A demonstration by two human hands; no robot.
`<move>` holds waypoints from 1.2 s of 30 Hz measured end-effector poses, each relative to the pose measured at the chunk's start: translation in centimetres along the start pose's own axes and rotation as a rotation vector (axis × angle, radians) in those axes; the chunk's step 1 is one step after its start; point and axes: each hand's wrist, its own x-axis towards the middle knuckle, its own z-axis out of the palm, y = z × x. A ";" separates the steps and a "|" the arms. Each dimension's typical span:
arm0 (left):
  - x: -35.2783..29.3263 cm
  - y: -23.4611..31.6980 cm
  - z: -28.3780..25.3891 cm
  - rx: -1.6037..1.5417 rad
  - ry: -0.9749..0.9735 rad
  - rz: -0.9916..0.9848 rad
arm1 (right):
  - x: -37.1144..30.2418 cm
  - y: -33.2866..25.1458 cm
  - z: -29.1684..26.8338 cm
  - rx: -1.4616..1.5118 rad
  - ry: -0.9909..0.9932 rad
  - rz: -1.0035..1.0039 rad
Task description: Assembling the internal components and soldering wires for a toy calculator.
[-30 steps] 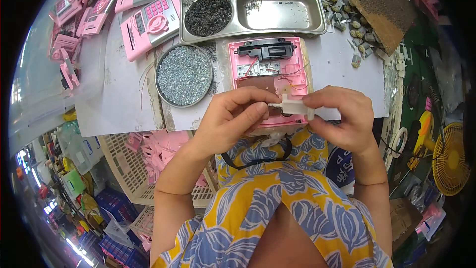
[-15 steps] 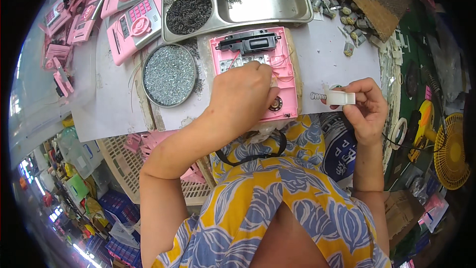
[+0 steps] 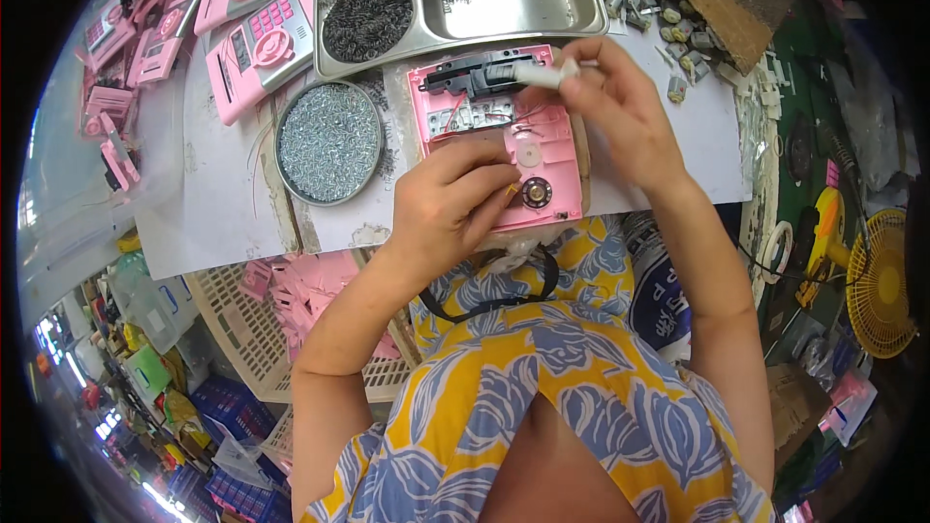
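A pink plastic housing (image 3: pixel 559 150) lies on the table in front of me. Across its far end sits a black plastic mechanism (image 3: pixel 484 76), with metal plates (image 3: pixel 467 117) and thin wires on the near side of it. A round speaker (image 3: pixel 537 193) and a whitish disc (image 3: pixel 528 154) are nearer to me. My right hand (image 3: pixel 625 111) pinches a white plastic part (image 3: pixel 542 76), blurred by motion, over the housing's far right corner. My left hand (image 3: pixel 450 196) is closed, its fingertips over the housing beside the speaker. Something small and yellowish shows at those tips; its kind is unclear.
Left of the housing stands a round dish (image 3: pixel 329 142) of small screws. Behind is a steel tray (image 3: pixel 465 50) with dark springs. Pink-and-grey phone-like casings (image 3: pixel 254 63) lie far left, small motors (image 3: pixel 678 44) far right. A plastic basket (image 3: pixel 237 324) holds pink parts below the table edge.
My right hand has brought the white part from right of the housing to over its far end. My left hand has drawn back left and nearer, uncovering the disc and metal plates.
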 end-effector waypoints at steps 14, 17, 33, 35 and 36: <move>-0.7 -1.2 0.2 0.028 -0.014 0.115 | -4.5 -1.2 -1.5 -0.997 0.031 -0.365; -0.7 -1.3 0.1 0.031 -0.025 0.106 | -3.4 -1.1 -1.4 -1.042 -0.040 -0.449; 0.5 -1.2 -0.6 0.094 -0.229 0.125 | -2.4 -1.6 -0.5 -1.263 -0.195 -0.280; 0.9 -1.1 -0.5 0.094 -0.246 0.151 | -2.7 -2.9 -1.0 -1.224 -0.263 -0.143; 1.0 -1.1 -0.7 0.106 -0.255 0.156 | -2.6 -3.2 -1.3 -1.192 -0.302 -0.083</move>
